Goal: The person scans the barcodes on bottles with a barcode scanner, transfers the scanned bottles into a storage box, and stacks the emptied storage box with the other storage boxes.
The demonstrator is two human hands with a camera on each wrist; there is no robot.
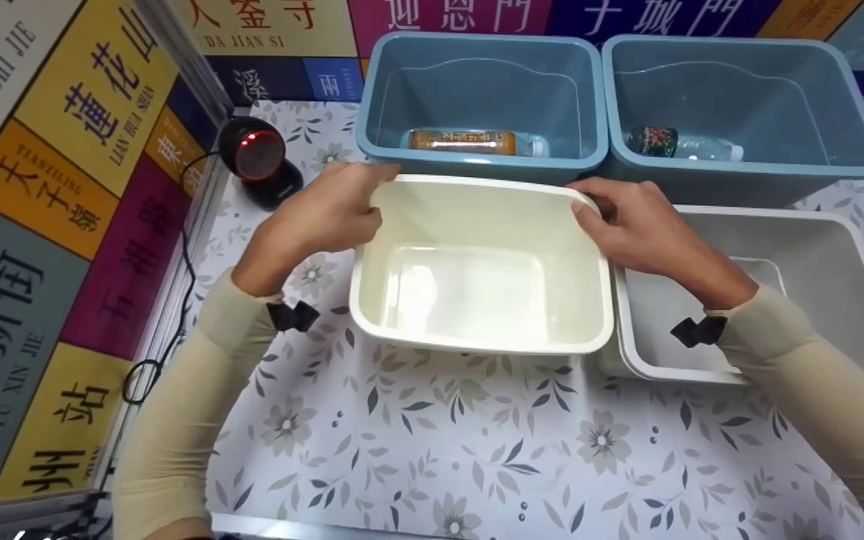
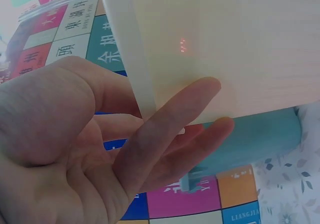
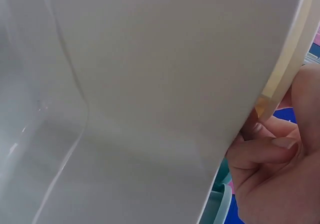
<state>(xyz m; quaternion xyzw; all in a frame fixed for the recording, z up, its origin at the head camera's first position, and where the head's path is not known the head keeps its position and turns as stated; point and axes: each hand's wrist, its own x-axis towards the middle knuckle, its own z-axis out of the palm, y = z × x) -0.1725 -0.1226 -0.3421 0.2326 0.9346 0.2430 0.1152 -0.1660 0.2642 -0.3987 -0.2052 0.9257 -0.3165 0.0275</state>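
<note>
Both hands hold a cream plastic bin [image 1: 469, 292] by its far corners. In the head view my left hand [image 1: 334, 206] grips the far left corner. The left wrist view shows that hand [image 2: 125, 134] with its fingers against the bin's outer wall [image 2: 225, 49]. At the far right corner my right hand [image 1: 631, 221] has its thumb over the rim and its other fingers behind it. The right wrist view shows the curled fingers of this hand [image 3: 270, 154] at the cream rim, beside a grey-white bin's wall [image 3: 165, 84]. The cream bin's inside shows nothing in it.
Behind stand two blue bins; the left one [image 1: 481, 159] contains an orange-labelled bottle [image 1: 462, 142], the right one [image 1: 747, 166] a dark-labelled bottle [image 1: 683, 144]. The grey-white bin [image 1: 814, 300] is at the right. A black device with a red light [image 1: 259, 157] sits at the left wall.
</note>
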